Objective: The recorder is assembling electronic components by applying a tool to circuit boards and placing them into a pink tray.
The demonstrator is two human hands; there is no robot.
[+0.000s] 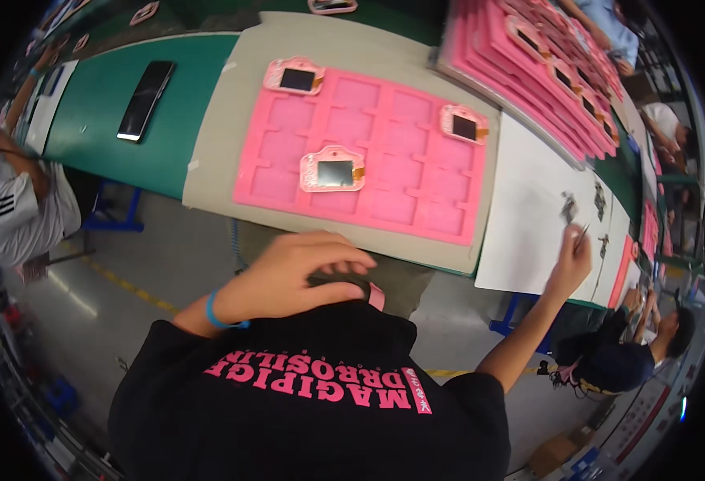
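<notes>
Close against my body, my left hand [296, 268] is curled around a dark part with a pink edge [376, 297]; the palm hides most of it. My right hand [571, 260] is raised over the white sheet [521, 248], its fingers pinched on thin, pointed tweezers [583, 231], slightly blurred. Small dark parts [599, 202] lie on that sheet beyond the hand. In front of me is a pink compartment tray [358, 212]. Three pink frames with dark screens sit on it: one at the far left [296, 78], one at the right [463, 125], one near the middle [335, 171].
Stacked pink trays [521, 80] loaded with similar frames rise at the far right. A black phone [145, 100] lies on the green mat [88, 128] at left. Other people work on both sides, one in a white striped sleeve [16, 208]. Blue stool legs [120, 216] stand under the bench.
</notes>
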